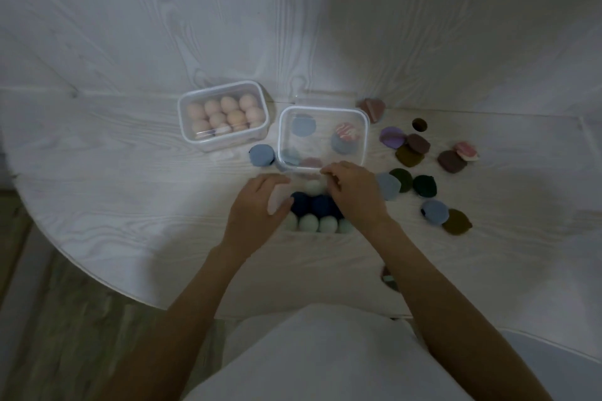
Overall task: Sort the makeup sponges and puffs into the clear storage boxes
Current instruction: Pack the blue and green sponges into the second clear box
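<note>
A clear box (294,228) holding dark blue sponges (321,205), mint sponges (308,224) and a white sponge (314,187) sits in front of me. My left hand (260,202) grips its left side, thumb on the near edge. My right hand (353,194) curls over its right side, fingertips pinching at the far rim. Just behind stands a second clear box (364,140) with blue and pink marbled puffs (346,132) inside. A third clear box (185,127) at the back left is full of peach sponges (228,114).
Loose puffs lie to the right: purple (392,137), olive (408,156), dark green (424,185), light blue (435,212), maroon (451,161). One blue puff (261,156) lies left of the middle box. The round white table's edge (107,283) curves at the near left.
</note>
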`<state>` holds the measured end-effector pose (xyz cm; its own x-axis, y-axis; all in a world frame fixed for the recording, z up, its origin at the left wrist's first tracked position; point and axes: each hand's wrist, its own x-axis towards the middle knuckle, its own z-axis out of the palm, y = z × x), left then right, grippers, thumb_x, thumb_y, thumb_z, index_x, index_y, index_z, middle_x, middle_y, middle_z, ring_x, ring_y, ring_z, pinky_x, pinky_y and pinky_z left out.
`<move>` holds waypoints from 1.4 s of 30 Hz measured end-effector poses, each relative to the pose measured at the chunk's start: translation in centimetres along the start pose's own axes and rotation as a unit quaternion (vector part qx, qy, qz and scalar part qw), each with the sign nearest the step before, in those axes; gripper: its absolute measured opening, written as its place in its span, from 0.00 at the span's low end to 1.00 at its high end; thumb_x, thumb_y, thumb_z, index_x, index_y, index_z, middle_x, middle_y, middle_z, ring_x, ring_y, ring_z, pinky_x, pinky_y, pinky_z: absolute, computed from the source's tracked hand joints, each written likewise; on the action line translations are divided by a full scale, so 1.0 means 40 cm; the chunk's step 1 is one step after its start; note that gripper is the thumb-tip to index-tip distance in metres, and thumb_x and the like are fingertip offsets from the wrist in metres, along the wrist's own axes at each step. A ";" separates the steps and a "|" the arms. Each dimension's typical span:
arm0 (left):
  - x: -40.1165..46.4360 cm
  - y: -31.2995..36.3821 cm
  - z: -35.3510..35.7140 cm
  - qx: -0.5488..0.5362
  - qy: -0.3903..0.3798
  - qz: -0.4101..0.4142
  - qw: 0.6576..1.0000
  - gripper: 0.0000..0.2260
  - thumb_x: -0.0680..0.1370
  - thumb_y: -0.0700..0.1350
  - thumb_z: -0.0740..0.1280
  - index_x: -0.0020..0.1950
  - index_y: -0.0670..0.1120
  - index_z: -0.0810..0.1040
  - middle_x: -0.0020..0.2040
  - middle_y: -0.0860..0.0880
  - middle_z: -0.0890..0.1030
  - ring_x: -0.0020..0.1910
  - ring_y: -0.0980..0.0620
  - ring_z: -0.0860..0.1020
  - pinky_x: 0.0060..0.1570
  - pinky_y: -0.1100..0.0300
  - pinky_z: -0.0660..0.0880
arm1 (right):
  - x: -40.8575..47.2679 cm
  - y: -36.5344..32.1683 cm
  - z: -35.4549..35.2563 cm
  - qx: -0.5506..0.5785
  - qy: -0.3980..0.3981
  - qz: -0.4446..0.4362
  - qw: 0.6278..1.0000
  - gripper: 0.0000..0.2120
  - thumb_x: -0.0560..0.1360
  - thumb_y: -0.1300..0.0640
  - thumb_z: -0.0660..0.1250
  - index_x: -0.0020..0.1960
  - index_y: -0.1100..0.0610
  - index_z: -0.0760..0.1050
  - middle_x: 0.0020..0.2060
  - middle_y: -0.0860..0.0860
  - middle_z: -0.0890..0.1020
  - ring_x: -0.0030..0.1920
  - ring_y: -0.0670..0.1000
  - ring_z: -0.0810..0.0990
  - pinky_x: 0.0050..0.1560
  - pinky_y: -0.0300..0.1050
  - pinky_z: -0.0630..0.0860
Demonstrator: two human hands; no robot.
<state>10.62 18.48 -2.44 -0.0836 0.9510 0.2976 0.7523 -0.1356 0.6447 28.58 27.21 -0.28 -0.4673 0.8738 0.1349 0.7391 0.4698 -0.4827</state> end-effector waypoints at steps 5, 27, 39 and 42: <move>0.104 -0.028 -0.006 -0.120 0.010 -0.197 0.973 0.21 0.75 0.47 0.69 0.66 0.43 0.70 0.57 0.50 0.74 0.54 0.53 0.74 0.52 0.58 0.72 | 0.016 0.054 -0.047 0.061 0.121 0.166 0.977 0.14 0.76 0.60 0.64 0.61 0.59 0.74 0.55 0.58 0.77 0.54 0.57 0.74 0.53 0.46 0.70; -0.064 0.043 -0.073 -0.322 -0.047 -0.369 0.871 0.10 0.78 0.49 0.64 0.58 0.50 0.77 0.62 0.51 0.76 0.61 0.53 0.74 0.60 0.56 0.70 | -0.229 0.053 -0.051 0.307 -0.149 0.138 0.930 0.13 0.81 0.49 0.54 0.63 0.40 0.69 0.68 0.40 0.65 0.65 0.34 0.64 0.61 0.21 0.55; -0.124 0.011 -0.020 -0.198 -0.092 -0.328 0.919 0.32 0.70 0.47 0.74 0.71 0.54 0.65 0.58 0.55 0.72 0.54 0.53 0.74 0.42 0.67 0.72 | -0.226 -0.031 0.009 -0.105 -0.231 -0.054 0.966 0.43 0.68 0.33 0.66 0.76 0.45 0.50 0.76 0.55 0.40 0.75 0.60 0.36 0.71 0.64 0.40; -0.126 0.009 -0.024 -0.205 -0.082 -0.324 0.920 0.32 0.69 0.48 0.75 0.70 0.54 0.66 0.58 0.53 0.74 0.54 0.52 0.75 0.49 0.59 0.75 | -0.222 -0.047 0.037 -0.128 -0.229 -0.038 0.964 0.48 0.65 0.36 0.71 0.76 0.45 0.48 0.76 0.56 0.38 0.74 0.63 0.35 0.71 0.66 0.45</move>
<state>10.70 13.39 -3.03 -0.3023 0.8935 -0.3322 0.2662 0.4137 0.8706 30.59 18.39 -1.85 -0.6464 0.7160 -0.2636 0.7627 0.5972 -0.2483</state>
